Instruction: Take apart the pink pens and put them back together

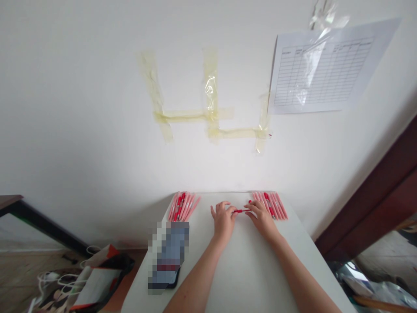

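Between my two hands a thin red pen (pixel 240 211) lies level, just above or on the white tabletop; I cannot tell which. My left hand (pixel 224 219) pinches its left end between thumb and forefinger, the other fingers spread. At the slim right end, the fingers of my right hand (pixel 261 217) close on it, partly hiding it. Close to the right hand lies a row of pink and red pens (pixel 280 206). Another group of pink and red pens (pixel 183 206) rests at the far left of the table.
A phone (pixel 172 256), partly pixelated, lies on the table (pixel 247 278) at left. Behind stands a white wall with yellowed tape (pixel 185 116) and a taped paper chart (pixel 319 74). Bags and white cables (pixel 65 278) are on the floor at left; dark red wood (pixel 368 191) stands at right.
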